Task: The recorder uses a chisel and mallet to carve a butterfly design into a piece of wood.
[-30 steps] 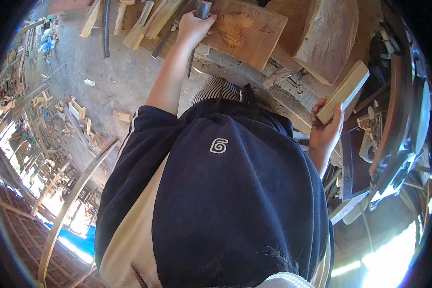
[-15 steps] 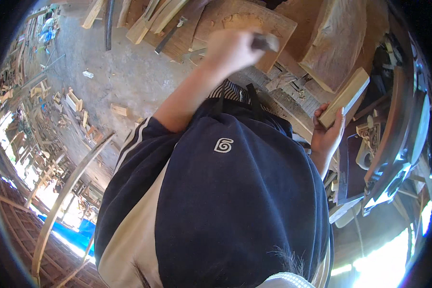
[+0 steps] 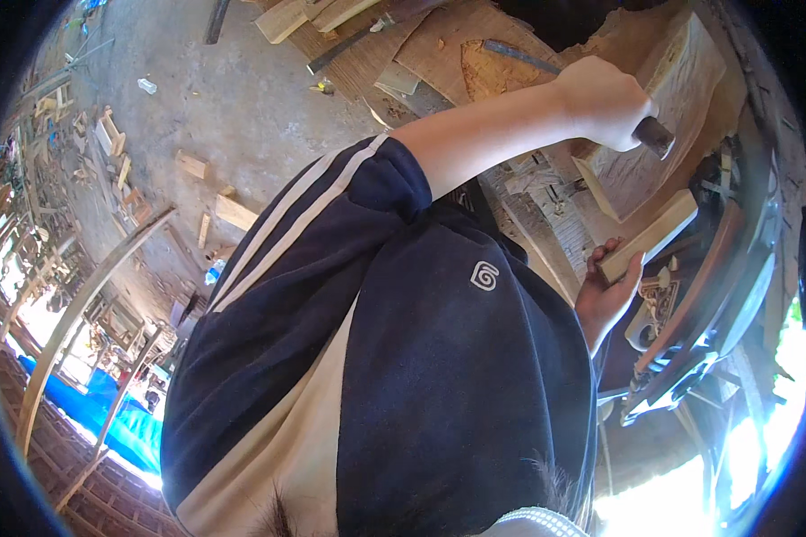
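Observation:
My left hand (image 3: 604,103) is closed around a chisel-like tool. Its dark, flat metal shaft (image 3: 519,54) sticks out to the left of the fist, and a brown butt end (image 3: 655,137) shows on the right. The fist hovers by a thick, rough-sided wooden slab (image 3: 658,121); whether they touch I cannot tell. Lower right, my right hand (image 3: 607,291) grips the near end of a pale rectangular wood block (image 3: 649,234), with the thumb along one side and the fingertips on the other. The block tilts up and to the right.
A dark-bladed tool (image 3: 354,45) lies on the boards at the top, beside pale timber offcuts (image 3: 282,20). Small wood pieces (image 3: 235,213) are scattered over the concrete floor (image 3: 269,98). Curved wooden parts (image 3: 703,277) and a carved piece (image 3: 658,300) stand at the right.
My left hand has swung to the right with the tool, from over the boards to the thick slab. My right hand keeps its hold on the block. The whole view has shifted.

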`<state>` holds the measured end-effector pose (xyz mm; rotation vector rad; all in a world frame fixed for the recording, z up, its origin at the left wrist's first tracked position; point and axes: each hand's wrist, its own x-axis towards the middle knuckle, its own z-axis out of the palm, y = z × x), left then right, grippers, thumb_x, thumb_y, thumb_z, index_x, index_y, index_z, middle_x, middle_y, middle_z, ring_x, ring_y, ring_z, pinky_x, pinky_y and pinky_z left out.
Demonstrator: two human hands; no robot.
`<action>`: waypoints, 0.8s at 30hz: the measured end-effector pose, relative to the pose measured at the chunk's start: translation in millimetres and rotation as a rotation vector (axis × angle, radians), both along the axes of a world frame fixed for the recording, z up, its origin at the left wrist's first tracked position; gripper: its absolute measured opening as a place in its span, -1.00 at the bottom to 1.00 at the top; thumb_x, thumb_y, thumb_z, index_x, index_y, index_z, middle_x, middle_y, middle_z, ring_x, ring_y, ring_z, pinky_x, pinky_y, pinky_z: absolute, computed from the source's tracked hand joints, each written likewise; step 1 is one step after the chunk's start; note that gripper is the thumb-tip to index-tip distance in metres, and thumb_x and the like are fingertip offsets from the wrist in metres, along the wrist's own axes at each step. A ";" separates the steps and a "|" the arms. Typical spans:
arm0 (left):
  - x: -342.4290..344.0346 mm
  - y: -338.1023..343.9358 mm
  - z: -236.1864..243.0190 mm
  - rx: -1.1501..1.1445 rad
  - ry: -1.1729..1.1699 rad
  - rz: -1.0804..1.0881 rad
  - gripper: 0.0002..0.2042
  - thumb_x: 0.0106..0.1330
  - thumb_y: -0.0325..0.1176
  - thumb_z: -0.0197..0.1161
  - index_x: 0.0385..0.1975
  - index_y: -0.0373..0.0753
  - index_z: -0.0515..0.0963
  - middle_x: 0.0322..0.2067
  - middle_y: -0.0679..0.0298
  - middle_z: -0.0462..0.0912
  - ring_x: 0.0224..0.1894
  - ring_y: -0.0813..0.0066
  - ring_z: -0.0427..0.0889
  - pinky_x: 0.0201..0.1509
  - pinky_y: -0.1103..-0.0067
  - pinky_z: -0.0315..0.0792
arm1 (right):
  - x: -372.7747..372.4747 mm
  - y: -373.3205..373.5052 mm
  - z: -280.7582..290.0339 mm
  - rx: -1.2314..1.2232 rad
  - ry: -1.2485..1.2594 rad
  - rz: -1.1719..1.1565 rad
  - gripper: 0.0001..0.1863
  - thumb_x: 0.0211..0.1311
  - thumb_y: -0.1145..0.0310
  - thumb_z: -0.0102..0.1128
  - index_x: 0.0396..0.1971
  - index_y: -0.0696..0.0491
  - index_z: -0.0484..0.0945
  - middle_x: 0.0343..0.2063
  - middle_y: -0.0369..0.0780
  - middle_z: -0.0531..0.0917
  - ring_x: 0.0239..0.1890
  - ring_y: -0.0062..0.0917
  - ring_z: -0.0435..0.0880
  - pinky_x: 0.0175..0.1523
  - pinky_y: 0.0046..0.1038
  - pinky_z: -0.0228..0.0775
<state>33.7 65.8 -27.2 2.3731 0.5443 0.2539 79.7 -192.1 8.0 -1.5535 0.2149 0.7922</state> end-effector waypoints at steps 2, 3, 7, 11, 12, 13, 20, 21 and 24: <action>5.1 1.2 -2.9 0.000 0.016 0.016 -0.75 0.04 -0.07 0.25 -0.33 0.02 0.68 -0.54 0.22 0.69 -0.45 0.20 0.70 -0.39 0.33 0.54 | 0.0 4.9 1.5 0.000 -0.012 0.003 -0.66 0.39 0.13 0.02 -0.07 0.09 0.39 -0.38 -0.19 0.58 -0.41 -0.49 0.54 -0.36 -0.51 0.31; 7.6 2.2 -4.2 -0.005 0.052 0.018 -0.76 0.05 -0.07 0.25 -0.33 0.03 0.69 -0.53 0.22 0.69 -0.45 0.20 0.70 -0.39 0.33 0.54 | 0.1 7.7 2.7 -0.003 -0.007 -0.007 -0.67 0.40 0.13 0.01 -0.08 0.09 0.39 -0.38 -0.19 0.58 -0.41 -0.49 0.54 -0.36 -0.51 0.31; 12.2 9.7 -10.2 -0.026 0.012 0.098 -0.76 0.05 -0.08 0.25 -0.33 0.03 0.69 -0.52 0.22 0.70 -0.45 0.20 0.70 -0.39 0.33 0.55 | 1.4 17.0 7.5 -0.028 -0.053 0.002 -0.69 0.40 0.15 -0.01 -0.09 0.10 0.39 -0.39 -0.18 0.58 -0.42 -0.49 0.54 -0.38 -0.50 0.31; 16.8 13.5 -11.4 -0.026 0.016 0.121 -0.78 0.04 -0.09 0.25 -0.37 0.02 0.68 -0.51 0.21 0.70 -0.43 0.19 0.71 -0.37 0.33 0.55 | 8.4 17.0 8.2 -0.028 -0.107 0.036 -0.69 0.41 0.14 -0.02 -0.11 0.09 0.39 -0.39 -0.17 0.57 -0.43 -0.49 0.54 -0.41 -0.51 0.30; 17.2 13.8 -11.3 -0.038 0.038 0.111 -0.79 0.04 -0.10 0.25 -0.38 0.01 0.68 -0.51 0.21 0.70 -0.43 0.19 0.71 -0.36 0.32 0.55 | 10.7 15.8 7.5 -0.007 -0.097 0.061 -0.69 0.41 0.13 -0.02 -0.11 0.08 0.40 -0.40 -0.17 0.57 -0.43 -0.48 0.53 -0.41 -0.51 0.29; 17.6 13.9 -11.1 -0.038 0.031 0.120 -0.79 0.04 -0.10 0.25 -0.38 0.01 0.68 -0.51 0.21 0.70 -0.43 0.19 0.71 -0.36 0.32 0.55 | 12.8 14.8 6.4 -0.033 -0.120 0.044 -0.69 0.41 0.13 -0.02 -0.11 0.08 0.40 -0.40 -0.17 0.57 -0.43 -0.48 0.53 -0.41 -0.51 0.29; 19.3 12.4 -9.2 -0.063 0.013 0.117 -0.81 0.02 -0.13 0.25 -0.40 0.01 0.68 -0.51 0.20 0.70 -0.43 0.18 0.71 -0.35 0.31 0.55 | 15.8 21.2 5.2 -0.019 -0.128 0.023 -0.69 0.39 0.12 0.00 -0.12 0.07 0.40 -0.40 -0.17 0.56 -0.44 -0.48 0.52 -0.41 -0.51 0.29; 20.4 12.1 -8.9 -0.075 0.031 0.110 -0.81 0.01 -0.14 0.25 -0.40 0.02 0.68 -0.51 0.20 0.70 -0.43 0.18 0.71 -0.35 0.31 0.55 | 14.9 23.0 6.0 -0.019 -0.096 0.015 -0.69 0.39 0.13 0.00 -0.12 0.07 0.40 -0.40 -0.17 0.56 -0.44 -0.48 0.53 -0.41 -0.50 0.30; 23.0 12.3 -9.4 -0.072 0.031 0.102 -0.81 0.01 -0.14 0.25 -0.39 0.02 0.68 -0.50 0.20 0.70 -0.42 0.19 0.71 -0.35 0.31 0.56 | 16.6 22.9 7.3 -0.039 -0.087 0.051 -0.70 0.40 0.15 0.00 -0.13 0.08 0.40 -0.40 -0.17 0.57 -0.44 -0.47 0.54 -0.40 -0.49 0.32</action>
